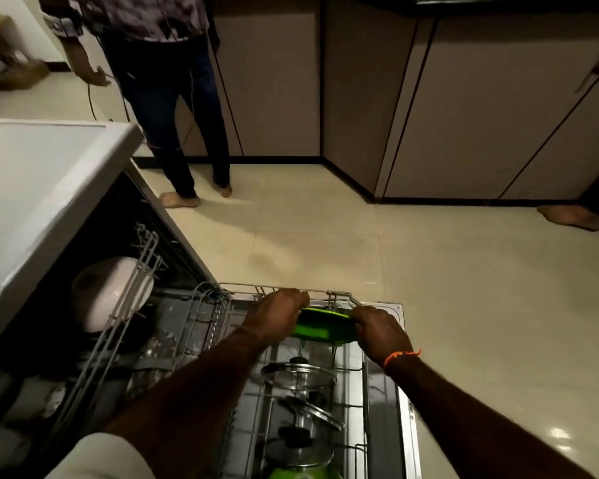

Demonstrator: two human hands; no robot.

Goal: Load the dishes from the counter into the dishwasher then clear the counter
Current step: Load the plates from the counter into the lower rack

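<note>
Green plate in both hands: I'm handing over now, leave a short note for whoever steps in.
Left hand and right hand each grip an edge of the green plate, held over the far end of the pulled-out lower rack.
Done: glass lids stand in that rack; a white bowl sits in the upper rack.
Left: seat the plate. The counter is out of view, so check it.

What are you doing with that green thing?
A person is loading the dishwasher. Both hands grip a green plate, the left hand on one edge and the right hand on the other, holding it over the far end of the pulled-out lower rack. Glass pot lids already stand in that rack, and a white bowl sits in the rack to the left. Someone else stands nearby.
</note>
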